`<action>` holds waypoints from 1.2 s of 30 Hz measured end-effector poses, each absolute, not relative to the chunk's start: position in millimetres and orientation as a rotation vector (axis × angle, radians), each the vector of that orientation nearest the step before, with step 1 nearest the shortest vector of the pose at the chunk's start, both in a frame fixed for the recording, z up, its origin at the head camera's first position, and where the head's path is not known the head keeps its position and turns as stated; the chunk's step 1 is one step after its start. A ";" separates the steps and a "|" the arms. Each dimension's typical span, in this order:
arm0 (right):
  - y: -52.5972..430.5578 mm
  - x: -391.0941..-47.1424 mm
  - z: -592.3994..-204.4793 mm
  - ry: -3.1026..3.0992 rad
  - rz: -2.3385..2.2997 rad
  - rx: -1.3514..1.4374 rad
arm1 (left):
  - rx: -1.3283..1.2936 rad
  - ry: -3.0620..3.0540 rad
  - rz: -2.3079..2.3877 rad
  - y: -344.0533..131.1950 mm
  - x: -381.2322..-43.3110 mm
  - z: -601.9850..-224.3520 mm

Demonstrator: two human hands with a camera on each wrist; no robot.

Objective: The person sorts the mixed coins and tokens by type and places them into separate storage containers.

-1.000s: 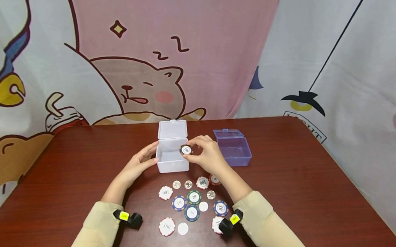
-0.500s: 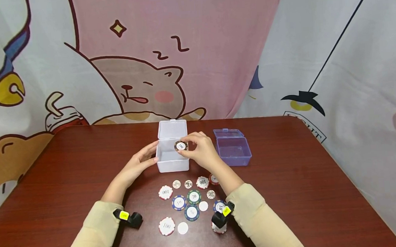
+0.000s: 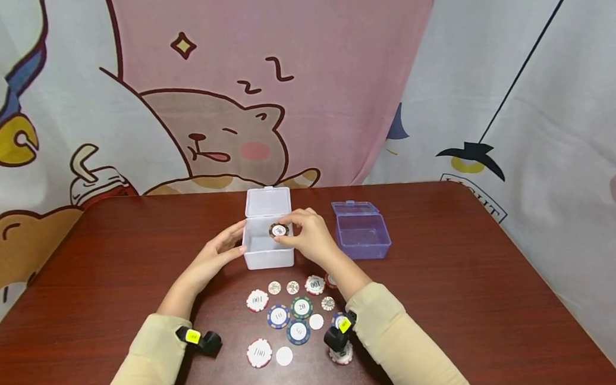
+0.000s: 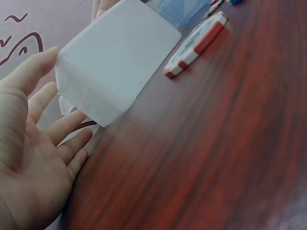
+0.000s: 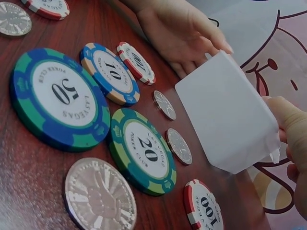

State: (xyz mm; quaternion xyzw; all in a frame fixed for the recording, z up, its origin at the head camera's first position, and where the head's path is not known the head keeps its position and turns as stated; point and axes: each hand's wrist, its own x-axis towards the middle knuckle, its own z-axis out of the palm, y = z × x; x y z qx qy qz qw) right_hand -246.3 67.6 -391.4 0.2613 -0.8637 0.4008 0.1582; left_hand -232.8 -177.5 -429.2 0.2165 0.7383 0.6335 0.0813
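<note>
Chip [image 3: 278, 230] is pinched in my right grip [image 3: 312, 235] over the open box [image 3: 270, 259], left grip [image 3: 217, 255] spread against its side, so I'd let go low and level tbh.

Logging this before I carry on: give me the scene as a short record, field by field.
left hand: touches the left side of the white box
right hand: pinches a dark chip at the white box's open top
white box: lid up
purple box: lid up, right of the white box
loose chips: on the table, nearer the person
coins: silver, among the loose chips
</note>
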 end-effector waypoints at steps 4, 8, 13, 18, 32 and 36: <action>67.2 -247.2 -393.4 -2.490 1.142 0.741 | 0.632 2.214 1.890 -177.3 -231.1 -428.4; 67.1 -247.9 -395.9 -2.500 1.143 0.735 | 0.629 2.236 1.874 -177.7 -230.7 -428.4; 66.7 -248.0 -396.0 -2.499 1.149 0.735 | 0.611 2.246 1.869 -178.0 -231.3 -428.8; 67.0 -247.5 -394.4 -2.522 1.106 0.737 | 0.615 2.221 1.865 -177.2 -229.0 -423.2; 76.7 -236.3 -391.3 -2.472 1.127 0.733 | 0.652 2.228 1.873 -177.9 -232.0 -429.8; 83.8 -230.9 -390.0 -2.435 1.153 0.749 | 0.650 2.216 1.888 -178.1 -232.5 -430.5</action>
